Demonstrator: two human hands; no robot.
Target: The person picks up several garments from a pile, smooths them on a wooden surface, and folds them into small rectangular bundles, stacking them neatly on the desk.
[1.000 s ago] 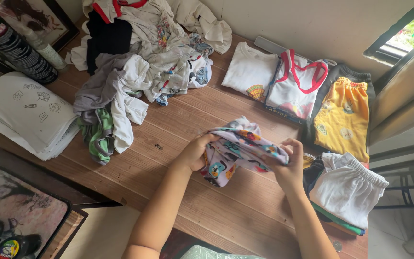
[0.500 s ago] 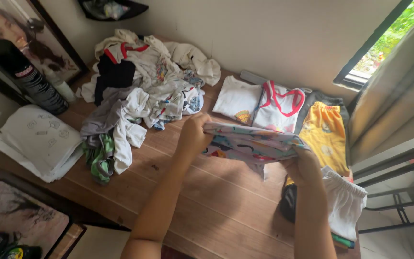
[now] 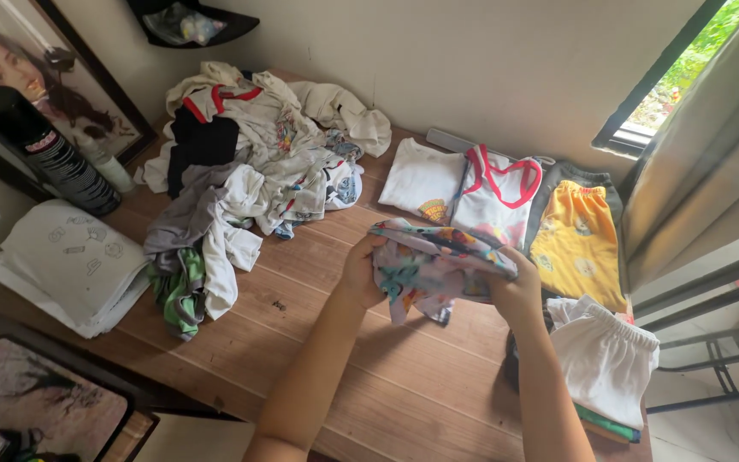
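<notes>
Both of my hands grip a small patterned garment (image 3: 428, 265), pale lilac with colourful prints, held bunched just above the wooden table (image 3: 361, 385). My left hand (image 3: 361, 272) clutches its left edge and my right hand (image 3: 515, 291) pinches its right edge. The cloth sags between them. Beyond it lie a folded white shirt (image 3: 421, 178), a white top with red trim (image 3: 496, 192) and yellow shorts (image 3: 576, 244), laid flat side by side. A white folded garment (image 3: 605, 359) tops a small stack by my right forearm.
A heap of unfolded clothes (image 3: 250, 162) covers the table's far left. A stack of white printed sheets (image 3: 66, 265) lies at the left edge beside a dark cylindrical can (image 3: 44, 150) and a framed picture (image 3: 40, 64). A window (image 3: 686, 77) is at upper right.
The garment was stretched out flat between raised hands half a second ago; now it is gathered into a bunch and my hands have come lower and closer together.
</notes>
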